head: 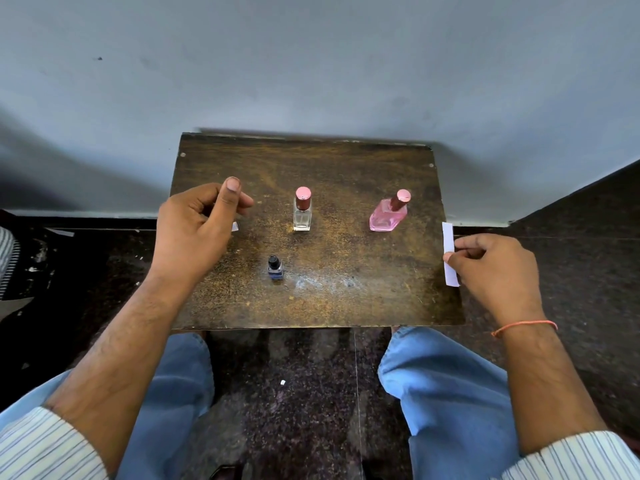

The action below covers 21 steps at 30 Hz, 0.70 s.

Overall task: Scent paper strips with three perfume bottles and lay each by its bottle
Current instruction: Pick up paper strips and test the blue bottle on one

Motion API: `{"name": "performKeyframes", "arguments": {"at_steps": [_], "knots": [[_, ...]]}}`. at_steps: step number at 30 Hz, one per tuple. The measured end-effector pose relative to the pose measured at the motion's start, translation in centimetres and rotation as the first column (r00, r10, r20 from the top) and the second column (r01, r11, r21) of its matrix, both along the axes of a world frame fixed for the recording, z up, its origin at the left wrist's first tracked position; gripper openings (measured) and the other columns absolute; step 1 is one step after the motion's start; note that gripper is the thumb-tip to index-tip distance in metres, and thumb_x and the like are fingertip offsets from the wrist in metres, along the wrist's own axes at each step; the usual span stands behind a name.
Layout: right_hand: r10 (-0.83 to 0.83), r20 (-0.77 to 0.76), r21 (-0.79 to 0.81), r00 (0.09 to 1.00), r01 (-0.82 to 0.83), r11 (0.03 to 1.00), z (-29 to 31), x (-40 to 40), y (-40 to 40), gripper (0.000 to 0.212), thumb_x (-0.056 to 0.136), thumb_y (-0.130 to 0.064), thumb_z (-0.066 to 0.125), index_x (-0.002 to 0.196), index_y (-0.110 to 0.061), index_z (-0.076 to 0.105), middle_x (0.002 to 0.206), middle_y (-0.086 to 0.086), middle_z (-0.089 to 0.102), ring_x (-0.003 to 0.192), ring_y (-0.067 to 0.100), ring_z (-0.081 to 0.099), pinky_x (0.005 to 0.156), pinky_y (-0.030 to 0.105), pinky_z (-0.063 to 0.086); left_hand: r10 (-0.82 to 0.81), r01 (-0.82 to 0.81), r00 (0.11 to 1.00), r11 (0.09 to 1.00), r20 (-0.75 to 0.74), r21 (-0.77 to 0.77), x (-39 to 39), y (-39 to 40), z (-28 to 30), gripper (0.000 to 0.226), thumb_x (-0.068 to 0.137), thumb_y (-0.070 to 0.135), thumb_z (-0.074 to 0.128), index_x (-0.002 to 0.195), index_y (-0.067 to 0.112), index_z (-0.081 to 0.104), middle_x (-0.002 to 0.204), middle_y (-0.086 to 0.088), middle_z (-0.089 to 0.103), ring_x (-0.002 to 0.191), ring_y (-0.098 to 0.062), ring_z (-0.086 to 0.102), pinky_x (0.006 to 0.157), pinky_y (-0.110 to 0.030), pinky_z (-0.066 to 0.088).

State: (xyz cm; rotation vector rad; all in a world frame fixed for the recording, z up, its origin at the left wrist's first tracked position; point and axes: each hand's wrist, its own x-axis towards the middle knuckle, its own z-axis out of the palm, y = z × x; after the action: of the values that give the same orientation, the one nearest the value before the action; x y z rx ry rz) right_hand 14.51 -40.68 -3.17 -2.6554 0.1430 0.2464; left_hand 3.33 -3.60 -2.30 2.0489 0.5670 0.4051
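Observation:
Three bottles stand on a dark wooden table (346, 299): a clear bottle with a pink cap (302, 211) in the middle, a pink bottle with a pink cap (389, 213) at the right, and a small dark blue bottle with a black cap (275, 267) nearer me. My right hand (498, 268) pinches a white paper strip (449, 258) at the table's right edge. My left hand (197, 230) hovers over the table's left side with curled fingers; a white bit of paper (235, 226) peeks out beneath it, and whether the hand holds it is unclear.
The table's far edge meets a grey wall (311, 64). Dark speckled floor (294, 393) surrounds the table, and my knees in blue jeans (443, 386) sit just under its near edge. A scrap of paper (283, 382) lies on the floor.

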Motion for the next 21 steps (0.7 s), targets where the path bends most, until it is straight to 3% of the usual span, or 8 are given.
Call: {"name": "performKeyframes", "arguments": {"at_steps": [4,7,9,11,14,17,19,21], "knots": [[-0.075,0.089,0.128,0.993,0.063,0.99,-0.2,0.2,0.2,0.022,0.093,-0.018,0.083,0.115,-0.021,0.084,0.104,0.0,0.083,0.092,0.021,0.077,0.099,0.047,0.063,0.006,-0.005,0.999,1.0,0.036,-0.025,-0.1,0.2,0.2,0.034,0.109,0.044,0.057,0.091,0.025,0.079,0.089,0.013,0.078,0.08,0.01,0.072,0.065,-0.007,0.05],[-0.173,0.155,0.418,0.973,0.094,0.903,0.0,0.5,1.2,0.023,0.091,-0.015,0.085,0.111,-0.025,0.084,0.094,-0.006,0.081,0.086,0.019,0.078,0.09,0.047,0.067,0.04,-0.035,0.995,0.998,0.089,-0.06,-0.1,0.5,0.3,0.029,0.108,0.045,0.06,0.094,0.028,0.08,0.084,0.013,0.079,0.08,-0.021,0.077,0.07,-0.037,0.06],[-0.221,0.105,0.741,0.97,0.072,0.668,1.3,0.1,2.9,0.023,0.091,-0.005,0.084,0.109,-0.019,0.082,0.089,-0.003,0.08,0.082,0.017,0.074,0.079,0.034,0.067,0.041,-0.027,0.99,0.994,0.135,-0.103,-0.1,0.4,0.4,0.024,0.106,0.042,0.064,0.096,0.027,0.08,0.086,0.011,0.08,0.084,-0.045,0.071,0.07,-0.046,0.058],[-0.137,0.035,0.913,0.99,0.024,0.408,2.8,-1.1,5.4,0.021,0.087,-0.003,0.084,0.105,-0.015,0.08,0.088,0.0,0.081,0.078,0.014,0.073,0.071,0.027,0.065,0.039,-0.007,0.98,0.986,0.193,-0.168,-0.1,0.3,0.5,0.02,0.106,0.034,0.066,0.101,0.021,0.079,0.087,0.003,0.079,0.086,-0.051,0.067,0.073,-0.043,0.055],[0.089,-0.035,0.973,0.995,0.014,0.232,4.2,-3.5,9.2,0.026,0.069,-0.018,0.089,0.094,-0.017,0.083,0.089,0.017,0.08,0.073,0.021,0.074,0.065,0.027,0.064,-0.037,0.105,0.962,0.964,0.271,-0.242,-0.2,0.0,1.1,0.011,0.106,0.019,0.068,0.108,0.013,0.076,0.087,0.003,0.077,0.08,-0.027,0.072,0.076,-0.033,0.056],[0.243,-0.074,0.982,0.967,0.028,0.186,4.2,-5.3,12.1,0.023,0.067,-0.019,0.088,0.09,-0.019,0.086,0.08,0.008,0.079,0.066,0.018,0.073,0.063,0.027,0.063,-0.221,0.319,0.919,0.903,0.325,-0.288,-0.6,-0.2,1.9,0.006,0.1,0.009,0.07,0.104,0.012,0.075,0.079,0.01,0.077,0.07,0.001,0.068,0.066,-0.013,0.051],[0.299,-0.096,0.986,0.949,0.049,0.161,4.2,-6.1,13.5,0.021,0.069,-0.014,0.086,0.09,-0.017,0.085,0.08,0.007,0.078,0.066,0.017,0.074,0.063,0.027,0.062,-0.329,0.443,0.879,0.83,0.344,-0.339,-0.9,-0.6,2.6,0.017,0.094,0.007,0.067,0.11,0.009,0.072,0.074,0.011,0.078,0.059,0.008,0.063,0.06,-0.004,0.045],[0.333,-0.119,0.988,0.935,0.078,0.136,4.2,-6.6,14.3,0.02,0.071,-0.011,0.085,0.09,-0.017,0.083,0.08,0.007,0.078,0.067,0.017,0.074,0.062,0.027,0.062,-0.436,0.536,0.839,0.761,0.325,-0.365,-1.3,-0.6,3.0,0.026,0.092,0.003,0.067,0.117,0.005,0.071,0.077,0.01,0.08,0.063,0.007,0.068,0.064,-0.004,0.049]]}}
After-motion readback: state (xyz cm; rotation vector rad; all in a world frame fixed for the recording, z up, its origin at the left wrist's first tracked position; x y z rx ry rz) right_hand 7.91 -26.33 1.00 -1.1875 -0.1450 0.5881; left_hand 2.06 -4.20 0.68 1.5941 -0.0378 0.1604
